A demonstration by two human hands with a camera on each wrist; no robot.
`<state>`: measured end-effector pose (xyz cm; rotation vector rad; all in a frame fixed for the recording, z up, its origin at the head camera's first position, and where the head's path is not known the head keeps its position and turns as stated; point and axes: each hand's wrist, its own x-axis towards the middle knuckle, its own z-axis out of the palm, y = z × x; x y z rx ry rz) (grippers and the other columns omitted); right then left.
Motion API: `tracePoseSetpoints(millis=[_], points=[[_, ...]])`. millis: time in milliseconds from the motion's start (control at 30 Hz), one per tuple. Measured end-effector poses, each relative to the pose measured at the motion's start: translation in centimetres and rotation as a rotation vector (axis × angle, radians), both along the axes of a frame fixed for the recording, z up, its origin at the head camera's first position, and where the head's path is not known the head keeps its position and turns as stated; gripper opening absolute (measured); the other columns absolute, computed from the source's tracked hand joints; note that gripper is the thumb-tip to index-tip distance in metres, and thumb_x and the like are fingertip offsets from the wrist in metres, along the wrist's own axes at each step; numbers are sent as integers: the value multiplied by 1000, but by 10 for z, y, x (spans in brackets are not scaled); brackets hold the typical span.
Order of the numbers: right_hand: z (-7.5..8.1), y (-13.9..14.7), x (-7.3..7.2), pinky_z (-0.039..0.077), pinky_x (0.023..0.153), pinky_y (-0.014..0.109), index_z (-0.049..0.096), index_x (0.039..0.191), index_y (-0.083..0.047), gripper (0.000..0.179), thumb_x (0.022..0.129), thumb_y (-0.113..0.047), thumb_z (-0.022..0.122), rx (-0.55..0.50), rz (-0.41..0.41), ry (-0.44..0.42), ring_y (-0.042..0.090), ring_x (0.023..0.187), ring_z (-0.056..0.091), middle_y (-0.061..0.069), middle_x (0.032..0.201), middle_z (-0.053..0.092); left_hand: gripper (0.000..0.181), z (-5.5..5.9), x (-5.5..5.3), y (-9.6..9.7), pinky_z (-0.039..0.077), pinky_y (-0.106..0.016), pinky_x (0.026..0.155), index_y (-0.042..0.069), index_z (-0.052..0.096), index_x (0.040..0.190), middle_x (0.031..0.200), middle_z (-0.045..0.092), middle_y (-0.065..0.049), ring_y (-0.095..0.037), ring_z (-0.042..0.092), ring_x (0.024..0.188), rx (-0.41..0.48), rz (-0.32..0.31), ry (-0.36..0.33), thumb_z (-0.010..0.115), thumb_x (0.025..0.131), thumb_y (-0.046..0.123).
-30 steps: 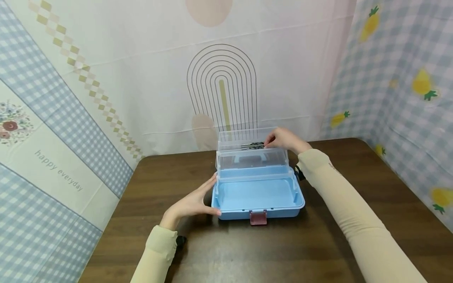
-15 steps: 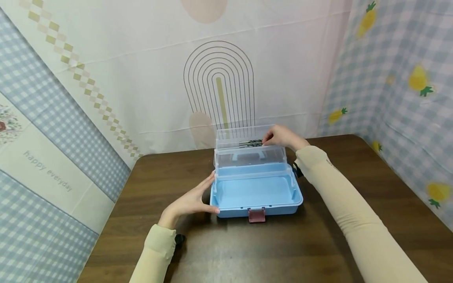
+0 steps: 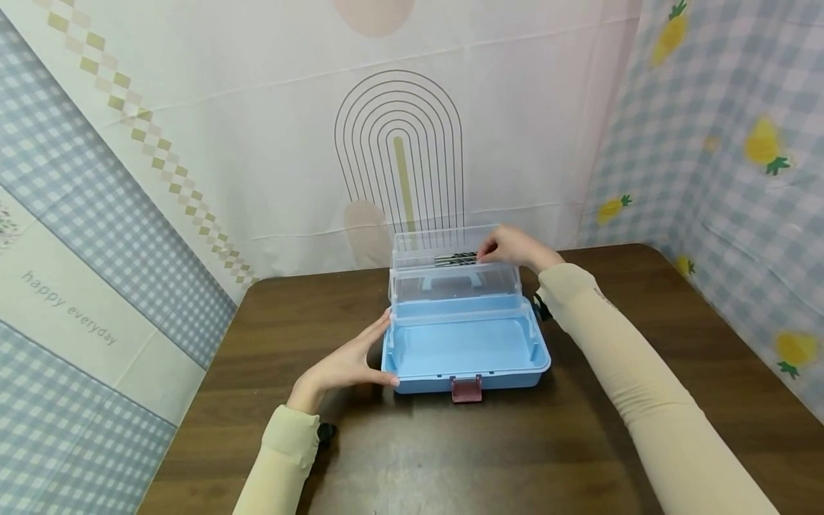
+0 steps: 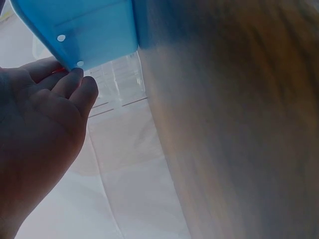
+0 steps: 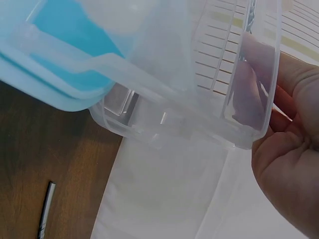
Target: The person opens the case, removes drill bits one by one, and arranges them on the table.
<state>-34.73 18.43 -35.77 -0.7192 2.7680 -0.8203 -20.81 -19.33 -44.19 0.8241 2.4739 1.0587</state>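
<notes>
A light blue toolbox (image 3: 466, 383) with clear fold-up trays (image 3: 412, 286) stands opened on the table. Several drill bits (image 3: 450, 260), silver with dark spiral flutes, lie in the uppermost tray. My right hand (image 3: 515, 248) reaches into that tray from the right and pinches the drill bits' right end; its fingertips (image 5: 247, 92) show through the clear wall in the right wrist view. My left hand (image 3: 344, 368) rests against the box's left side, fingers and thumb stretched apart, the thumb at the front corner. In the left wrist view, its fingers (image 4: 85, 94) touch the blue wall.
A mauve latch (image 3: 466, 390) hangs down at the toolbox's front. On the brown wooden table (image 5: 75, 164) by the box's right side lies a metal rod (image 5: 46, 209) like a drill bit, seen in the right wrist view. A patterned cloth (image 3: 290, 143) hangs behind the table.
The head view has shifted slightly. Both hands keep their places: the left at the toolbox's side, the right at the drill bits in the top tray.
</notes>
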Motion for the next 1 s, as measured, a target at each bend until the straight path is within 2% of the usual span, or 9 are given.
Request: tracePoseSetpoints(millis=[200,333,600,733,900,1000], points=[[-5,2,0,53,84,42,76,95,-3,11,97,-8,67,-11,41,16,23,88,65,7,94,73,120,0,3,0,19,-51,119,32,2,163,167,-5,18,-11,4,152,-5,-5,-16,85,78,50],[-8,1,1,51,83,41,74,97,-3,11,99,-11,66,-38,37,9,22,87,64,7,94,72,119,1,3,-3,20,-53,119,31,4,163,167,-4,18,-12,4,153,4,-2,-8,86,78,48],[-7,5,4,51,83,43,72,105,-1,16,101,-13,63,-127,-38,-25,25,90,63,12,99,70,119,2,0,-1,20,-52,119,31,5,163,169,-3,12,-11,5,153,-1,-8,9,86,78,48],[-8,8,4,52,84,43,71,108,0,19,102,-16,63,-175,-73,-52,26,92,65,13,101,70,119,-1,0,0,20,-54,118,30,4,163,168,-3,13,-14,4,153,1,-5,1,87,78,42],[-7,10,5,53,87,42,70,112,1,22,102,-17,62,-246,-116,-81,28,95,66,16,104,70,120,-2,1,1,18,-57,118,27,5,163,168,-3,8,-18,4,154,23,2,-2,89,78,33],[-6,11,5,54,90,42,68,114,3,23,103,-16,60,-296,-137,-105,29,98,66,18,106,69,119,-1,1,1,19,-57,118,27,5,163,169,-3,8,-18,4,153,19,3,-3,88,78,35]])
